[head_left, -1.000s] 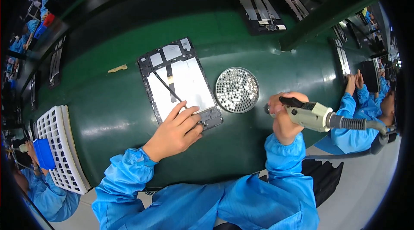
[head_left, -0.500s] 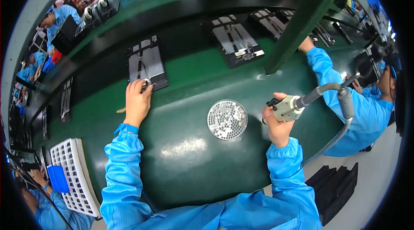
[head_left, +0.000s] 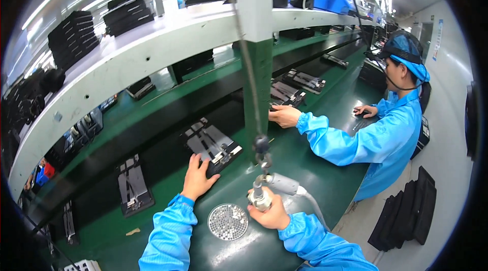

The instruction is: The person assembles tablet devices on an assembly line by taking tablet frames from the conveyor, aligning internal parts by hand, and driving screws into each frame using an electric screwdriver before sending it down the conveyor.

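Note:
My left hand (head_left: 199, 178) lies with its fingers spread at the near left edge of a flat black tray holding grey panels (head_left: 206, 141) and small silver parts. It grips nothing. My right hand (head_left: 273, 214) is wrapped round an electric screwdriver (head_left: 261, 198), which hangs from a cord and has a grey cable; its tip is hidden. Between my forearms on the green bench is a round perforated plate (head_left: 228, 221) with many small silver pieces in its holes. Farther left lies a similar tray assembly (head_left: 133, 187), untouched.
A green and white post (head_left: 258, 83) rises just beyond my right hand. At right, a co-worker in blue (head_left: 391, 123) reaches toward more tray assemblies (head_left: 287, 93). A shelf (head_left: 127, 50) carries stacked black trays (head_left: 73, 35). Black trays (head_left: 404, 215) stand by the bench at lower right.
The view has swung up and to the right. My left hand has left the left tray assembly and reached the one to its right. The screwdriver stays in my right hand, now more upright.

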Demonstrator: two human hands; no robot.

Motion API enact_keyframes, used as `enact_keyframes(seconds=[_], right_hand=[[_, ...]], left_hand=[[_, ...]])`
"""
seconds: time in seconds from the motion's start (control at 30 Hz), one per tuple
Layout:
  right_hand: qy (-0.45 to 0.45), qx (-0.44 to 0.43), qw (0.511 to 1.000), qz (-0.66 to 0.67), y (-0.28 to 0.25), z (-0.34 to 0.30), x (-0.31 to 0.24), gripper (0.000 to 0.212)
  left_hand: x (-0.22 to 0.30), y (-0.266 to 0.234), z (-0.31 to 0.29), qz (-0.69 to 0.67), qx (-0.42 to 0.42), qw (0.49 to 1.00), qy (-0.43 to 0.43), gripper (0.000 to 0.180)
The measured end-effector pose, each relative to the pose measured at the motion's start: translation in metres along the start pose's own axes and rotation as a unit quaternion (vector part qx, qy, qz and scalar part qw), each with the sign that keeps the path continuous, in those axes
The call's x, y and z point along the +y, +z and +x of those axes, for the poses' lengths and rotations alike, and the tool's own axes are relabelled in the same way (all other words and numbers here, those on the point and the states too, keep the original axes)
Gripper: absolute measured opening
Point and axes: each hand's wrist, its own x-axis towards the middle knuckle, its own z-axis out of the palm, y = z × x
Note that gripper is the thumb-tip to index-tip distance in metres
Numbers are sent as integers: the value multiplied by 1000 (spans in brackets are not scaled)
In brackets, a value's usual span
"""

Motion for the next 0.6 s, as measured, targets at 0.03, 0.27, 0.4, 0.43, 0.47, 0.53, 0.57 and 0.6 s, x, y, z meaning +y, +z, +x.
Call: enact_keyframes(seconds=[0.03,0.27,0.4,0.43,0.47,0.53,0.57,0.6], right_hand=[[-15,9,1000,4,0,-1,-1,37],[-15,12,999,29,2,10,13,38],[-51,-5,998,-23,2,18,9,49],[-98,4,995,-15,0,22,10,49],[-95,11,995,-2,-1,23,13,48],[-75,31,997,-8,-10,16,13,48],[-96,22,995,-18,-10,22,11,47],[-117,14,993,-28,-11,25,10,47]], left_hand=[[3,9,14,0,-24,1000,19,61],[-11,21,49,106,-159,981,-40,69],[-26,2,39,278,-73,956,-64,54],[-24,-5,37,278,-57,957,-56,52],[-31,-9,31,263,-13,964,-31,54],[-8,-29,25,213,-3,977,-3,61],[-7,-39,16,192,10,981,-16,59],[-9,-45,3,172,35,984,-21,57]])
